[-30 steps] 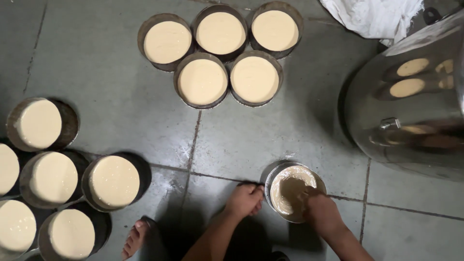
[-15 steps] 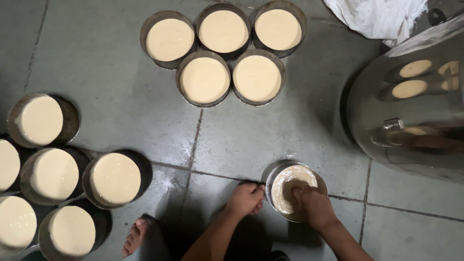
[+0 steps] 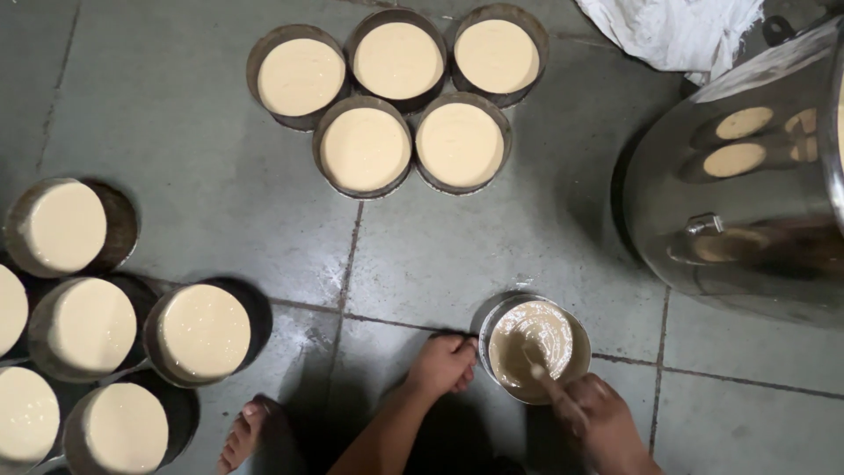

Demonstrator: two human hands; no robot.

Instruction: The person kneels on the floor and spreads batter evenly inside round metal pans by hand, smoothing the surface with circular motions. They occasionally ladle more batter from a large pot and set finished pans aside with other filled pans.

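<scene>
Left hand (image 3: 444, 362) steadying round metal tin (image 3: 534, 347)

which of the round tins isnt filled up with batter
The small tin between the left hand and right hand: only a thin smear coats its inside, while every other tin is full.

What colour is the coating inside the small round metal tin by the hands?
Pale beige-brown, smeared unevenly over the small round metal tin interior; head view shows it best.
</scene>
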